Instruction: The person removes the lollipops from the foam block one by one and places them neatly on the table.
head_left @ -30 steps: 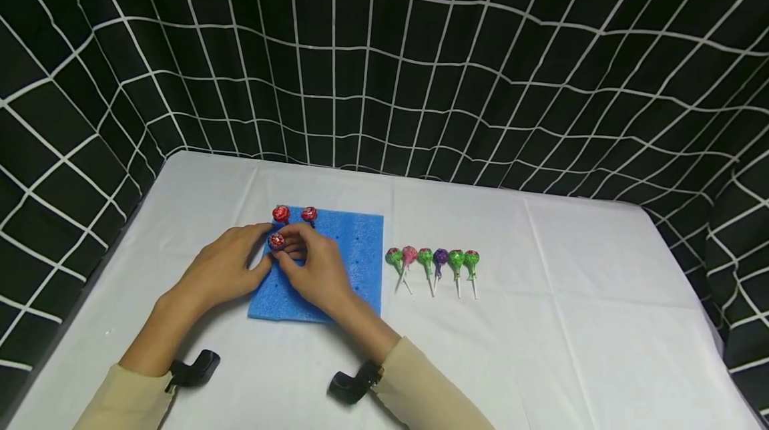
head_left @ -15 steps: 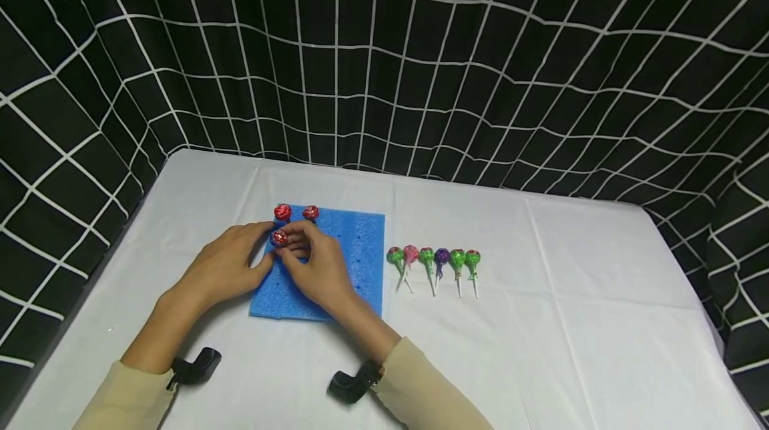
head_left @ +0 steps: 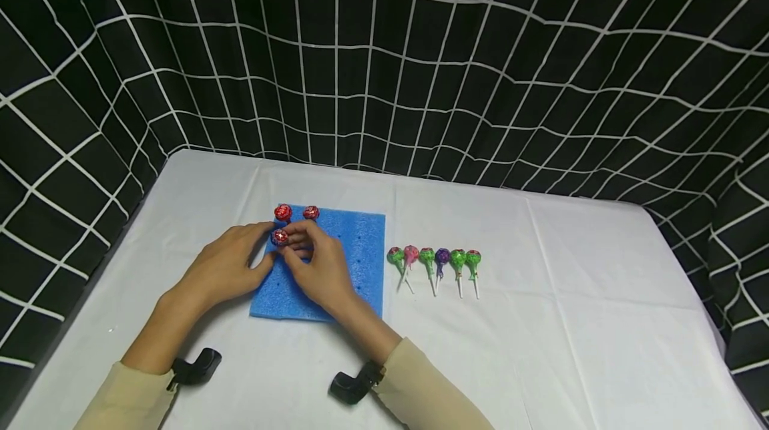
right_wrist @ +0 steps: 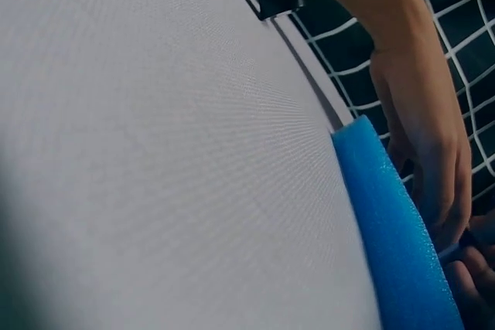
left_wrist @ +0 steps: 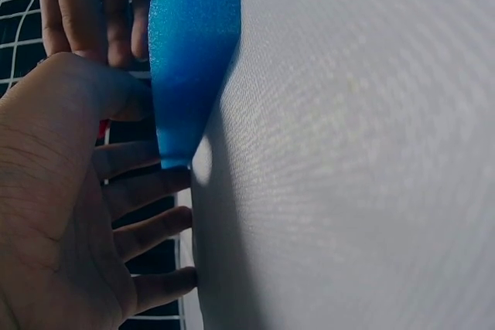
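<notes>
A blue foam block point(head_left: 368, 250) with small holes lies on the table. At its left side my right hand point(head_left: 321, 271) pinches a red-wrapped lollipop point(head_left: 279, 238) between thumb and fingers, its ball uppermost and its stick hidden. My left hand point(head_left: 223, 266) steadies the block's left edge with thumb and fingers spread; in the left wrist view those fingers point(left_wrist: 155, 233) reach along the foam's end, fairly straight. Two more red lollipops, one at the back left corner point(head_left: 283, 212) and another beside it point(head_left: 311, 212), stand upright in the foam.
Right of the foam lies a row of several lollipops, green ones point(head_left: 458, 258), a pink one point(head_left: 411, 254) and a purple one point(head_left: 442, 256), sticks toward me. A white cloth point(head_left: 571, 323) covers the table. Black curtain with a white grid point(head_left: 384, 69) surrounds the back and sides.
Hands and pinched lollipop keep nearly the same place over the foam. The whole view has shifted very slightly.
</notes>
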Tool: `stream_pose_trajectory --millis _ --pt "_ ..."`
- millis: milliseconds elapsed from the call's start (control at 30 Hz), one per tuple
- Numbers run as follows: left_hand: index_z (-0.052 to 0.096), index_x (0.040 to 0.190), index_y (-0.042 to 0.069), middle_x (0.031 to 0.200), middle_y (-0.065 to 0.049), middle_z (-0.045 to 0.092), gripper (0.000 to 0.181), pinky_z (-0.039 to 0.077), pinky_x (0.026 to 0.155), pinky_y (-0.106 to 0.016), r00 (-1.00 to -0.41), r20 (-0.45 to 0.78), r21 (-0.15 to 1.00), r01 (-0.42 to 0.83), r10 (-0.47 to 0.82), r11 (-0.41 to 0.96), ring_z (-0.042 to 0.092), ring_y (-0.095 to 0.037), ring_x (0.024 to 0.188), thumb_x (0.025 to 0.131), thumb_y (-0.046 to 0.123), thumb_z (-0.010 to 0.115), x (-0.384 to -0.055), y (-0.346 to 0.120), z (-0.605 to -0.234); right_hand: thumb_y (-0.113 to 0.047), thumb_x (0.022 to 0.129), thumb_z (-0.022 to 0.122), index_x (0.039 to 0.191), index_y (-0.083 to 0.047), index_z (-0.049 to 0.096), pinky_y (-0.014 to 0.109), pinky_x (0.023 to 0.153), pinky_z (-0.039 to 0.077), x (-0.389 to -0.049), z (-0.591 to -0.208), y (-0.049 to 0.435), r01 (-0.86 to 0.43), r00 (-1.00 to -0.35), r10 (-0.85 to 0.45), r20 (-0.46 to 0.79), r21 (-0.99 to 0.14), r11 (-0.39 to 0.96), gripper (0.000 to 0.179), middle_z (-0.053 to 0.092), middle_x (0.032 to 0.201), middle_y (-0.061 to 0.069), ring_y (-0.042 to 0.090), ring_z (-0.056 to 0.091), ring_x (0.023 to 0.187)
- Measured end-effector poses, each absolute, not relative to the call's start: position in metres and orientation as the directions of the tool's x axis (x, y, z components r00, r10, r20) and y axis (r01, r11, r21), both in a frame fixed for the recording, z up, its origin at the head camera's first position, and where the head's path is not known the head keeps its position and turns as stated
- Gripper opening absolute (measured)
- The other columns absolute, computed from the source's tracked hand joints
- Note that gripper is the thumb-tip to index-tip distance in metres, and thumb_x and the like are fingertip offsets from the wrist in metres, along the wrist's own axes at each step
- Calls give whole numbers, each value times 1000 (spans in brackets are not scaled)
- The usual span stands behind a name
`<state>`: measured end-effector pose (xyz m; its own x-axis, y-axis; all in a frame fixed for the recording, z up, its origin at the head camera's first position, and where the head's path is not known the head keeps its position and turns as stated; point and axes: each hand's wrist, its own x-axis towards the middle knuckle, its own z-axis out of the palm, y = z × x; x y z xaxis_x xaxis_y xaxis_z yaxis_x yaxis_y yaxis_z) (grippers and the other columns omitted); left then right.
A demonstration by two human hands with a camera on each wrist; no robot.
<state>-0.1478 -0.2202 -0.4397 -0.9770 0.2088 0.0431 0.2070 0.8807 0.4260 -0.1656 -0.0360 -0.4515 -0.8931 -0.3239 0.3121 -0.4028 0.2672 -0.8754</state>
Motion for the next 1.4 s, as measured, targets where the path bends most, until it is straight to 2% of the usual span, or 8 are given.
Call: stream_pose_trajectory --millis 233,533,667,833,1033,1400 --pt "47 149 7 149 -18 54 60 41 113 -62 -978 44 429 203 204 880 48 -40 141 98 36 57 -150 -219 -441 4 89 66 116 -3 64 23 84 62 -164 -447 -35 -430 -890 -270 367 -874 227 28 74 107 16 23 74 96" --pt "46 150 6 149 -19 54 61 41 113 -62 -977 44 426 209 210 880 48 -41 140 98 36 58 -151 -217 -441 3 90 68 119 -3 66 20 79 62 -161 -440 -30 -444 -887 -229 400 -876 190 30 73 103 17 24 73 95" --pt "45 150 7 150 -18 53 61 40 113 -63 -977 42 425 208 210 881 48 -40 141 98 37 57 -152 -215 -438 2 90 68 118 -3 67 20 78 62 -160 -436 -26 -438 -889 -229 397 -883 169 28 73 102 17 25 73 94" --pt "46 149 6 149 -20 54 61 41 113 -63 -975 36 425 214 219 880 48 -42 140 97 36 57 -150 -216 -439 0 90 69 118 -3 68 19 77 61 -155 -432 -23 -430 -892 -252 374 -876 221 28 74 102 14 21 72 93" --pt "49 147 6 146 -21 56 57 43 110 -63 -969 66 417 245 240 875 51 -44 137 97 32 59 -149 -217 -439 -1 90 69 119 -3 69 24 80 62 -150 -431 -22 -390 -912 -230 340 -893 223 29 74 99 14 21 72 92" --pt "48 147 6 148 -20 54 58 41 113 -63 -973 54 429 225 224 875 50 -43 139 97 33 58 -148 -217 -437 -1 90 71 121 0 68 18 73 61 -147 -427 -6 -356 -928 -200 314 -906 231 31 74 99 17 25 73 90"
